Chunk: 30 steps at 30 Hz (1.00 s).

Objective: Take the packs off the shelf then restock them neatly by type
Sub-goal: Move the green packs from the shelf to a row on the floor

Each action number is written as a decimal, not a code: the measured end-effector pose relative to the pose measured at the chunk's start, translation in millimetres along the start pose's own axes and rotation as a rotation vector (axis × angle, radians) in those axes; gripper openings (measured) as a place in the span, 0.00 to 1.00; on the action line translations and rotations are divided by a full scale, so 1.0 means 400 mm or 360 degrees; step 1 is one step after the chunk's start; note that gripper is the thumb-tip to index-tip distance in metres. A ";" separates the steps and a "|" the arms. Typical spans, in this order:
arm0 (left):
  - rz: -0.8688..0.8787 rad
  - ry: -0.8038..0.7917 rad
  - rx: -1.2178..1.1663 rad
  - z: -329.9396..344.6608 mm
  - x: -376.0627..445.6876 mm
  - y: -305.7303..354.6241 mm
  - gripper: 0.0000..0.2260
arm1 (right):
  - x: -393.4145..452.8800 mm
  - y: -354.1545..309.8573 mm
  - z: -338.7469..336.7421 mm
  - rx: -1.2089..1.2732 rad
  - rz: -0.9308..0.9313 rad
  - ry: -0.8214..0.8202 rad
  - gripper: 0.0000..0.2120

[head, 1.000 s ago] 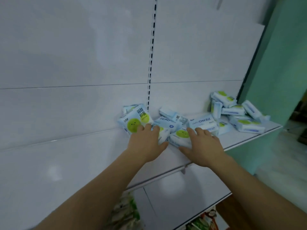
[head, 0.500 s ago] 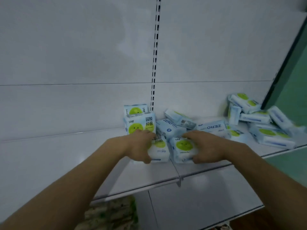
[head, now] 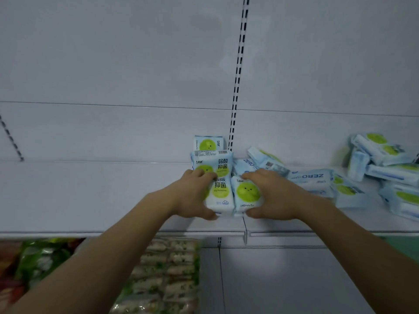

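Note:
Two white-and-blue packs with green smiley circles stand side by side near the front of the white shelf. My left hand grips the left green pack, thumb under its front edge. My right hand grips the right green pack the same way. Behind them two more green packs stand upright in a row toward the back panel. Blue ZERO packs lie flat to the right of my right hand.
A loose heap of mixed packs lies at the shelf's far right. The slotted upright runs down the back panel. Below the shelf, on the left, are bagged goods. The shelf's left half is bare.
Both hands went from resting on the jumbled packs to gripping one green pack each and pulling them toward the shelf front, side by side. My view has shifted left and closer.

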State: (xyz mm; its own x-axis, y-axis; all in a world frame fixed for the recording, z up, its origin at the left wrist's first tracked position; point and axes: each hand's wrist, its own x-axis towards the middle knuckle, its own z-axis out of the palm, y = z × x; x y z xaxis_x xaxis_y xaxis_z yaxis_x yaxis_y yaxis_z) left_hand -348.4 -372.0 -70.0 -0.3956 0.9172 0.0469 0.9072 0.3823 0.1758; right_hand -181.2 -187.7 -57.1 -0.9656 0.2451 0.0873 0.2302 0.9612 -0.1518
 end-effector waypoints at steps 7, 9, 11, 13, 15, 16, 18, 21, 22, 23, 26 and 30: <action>-0.0201 0.0294 0.0150 -0.065 -0.170 -0.091 0.53 | 0.068 -0.172 -0.004 -0.0144 -0.0319 0.0237 0.47; -0.0284 0.0363 0.0191 -0.087 -0.241 -0.132 0.53 | 0.095 -0.247 0.000 -0.0173 -0.0392 0.0249 0.46; -0.0380 0.0414 0.0203 -0.108 -0.322 -0.179 0.52 | 0.121 -0.332 0.007 -0.0191 -0.0507 0.0289 0.45; -0.0486 0.0455 0.0222 -0.127 -0.412 -0.226 0.51 | 0.143 -0.428 0.017 -0.0233 -0.0619 0.0311 0.44; -0.0586 0.0499 0.0263 -0.141 -0.510 -0.271 0.49 | 0.161 -0.533 0.030 -0.0255 -0.0734 0.0307 0.44; -0.0635 0.0520 0.0277 -0.145 -0.560 -0.293 0.49 | 0.170 -0.587 0.039 -0.0247 -0.0792 0.0300 0.44; -0.0725 0.0545 0.0294 -0.151 -0.665 -0.334 0.49 | 0.184 -0.697 0.059 -0.0216 -0.0902 0.0294 0.44; -0.0870 0.0584 0.0310 -0.151 -0.827 -0.390 0.50 | 0.196 -0.859 0.097 -0.0158 -0.1064 0.0273 0.44; -0.0927 0.0599 0.0316 -0.149 -0.880 -0.407 0.51 | 0.199 -0.915 0.112 -0.0148 -0.1117 0.0262 0.45; -0.0994 0.0604 0.0322 -0.145 -0.935 -0.424 0.50 | 0.199 -0.972 0.128 -0.0134 -0.1172 0.0249 0.45; -0.1191 0.0550 0.0290 -0.128 -1.084 -0.468 0.50 | 0.192 -1.133 0.181 -0.0142 -0.1338 0.0200 0.46; -0.1464 0.0433 0.0192 -0.091 -1.282 -0.538 0.50 | 0.191 -1.349 0.273 -0.0109 -0.1581 0.0127 0.46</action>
State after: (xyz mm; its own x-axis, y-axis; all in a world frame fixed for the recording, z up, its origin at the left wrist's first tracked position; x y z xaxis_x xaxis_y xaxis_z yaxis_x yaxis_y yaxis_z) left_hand -345.9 -928.8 -95.9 -0.9646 0.2016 0.1700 0.2283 0.9610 0.1560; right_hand -392.2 -701.4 -76.1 -0.7134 -0.6685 0.2102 -0.6683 0.7392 0.0829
